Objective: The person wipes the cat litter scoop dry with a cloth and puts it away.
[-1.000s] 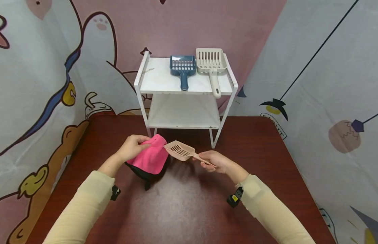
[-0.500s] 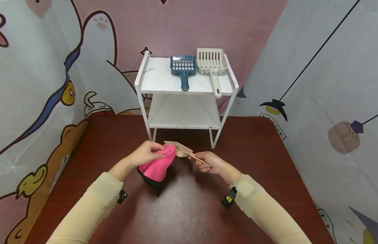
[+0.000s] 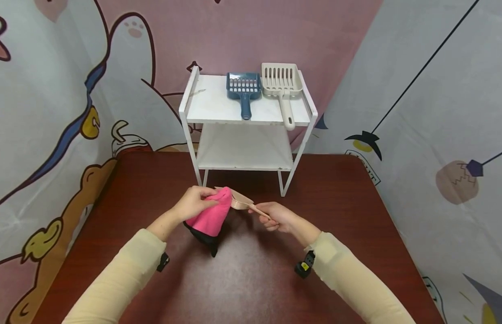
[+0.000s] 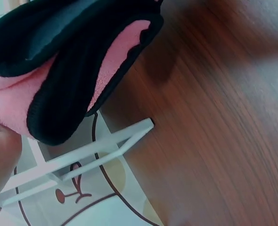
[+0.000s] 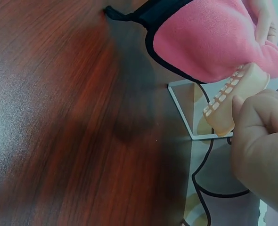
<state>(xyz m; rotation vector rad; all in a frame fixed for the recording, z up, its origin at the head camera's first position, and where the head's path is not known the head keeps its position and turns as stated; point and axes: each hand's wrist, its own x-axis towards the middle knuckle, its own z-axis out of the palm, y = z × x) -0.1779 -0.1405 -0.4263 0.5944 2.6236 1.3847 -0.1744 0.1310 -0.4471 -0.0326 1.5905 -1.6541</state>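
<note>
A pink cloth with black edging point(image 3: 210, 219) hangs from my left hand point(image 3: 192, 206), which pinches its upper part between thumb and fingers. My right hand point(image 3: 278, 217) grips the handle of a small beige slotted litter scoop point(image 3: 240, 201), its head pointing left. The cloth lies against the scoop's head and hides much of it in the head view. Seen from the right wrist, the pink fabric point(image 5: 200, 42) meets the scoop's slotted edge point(image 5: 224, 96). In the left wrist view the cloth's black-trimmed folds point(image 4: 59, 103) hang over the table.
Behind the hands stands a white two-tier shelf point(image 3: 244, 146) on the brown table point(image 3: 242, 288). On its top tier lie a blue litter scoop point(image 3: 244, 92) and a larger cream litter scoop point(image 3: 284, 90), its handle reaching past the front edge. Patterned curtains enclose the table.
My left hand has brought the cloth rightward onto the scoop's head, covering much of it. My right hand has shifted slightly left with the scoop. Over the last half second, movement is slight.
</note>
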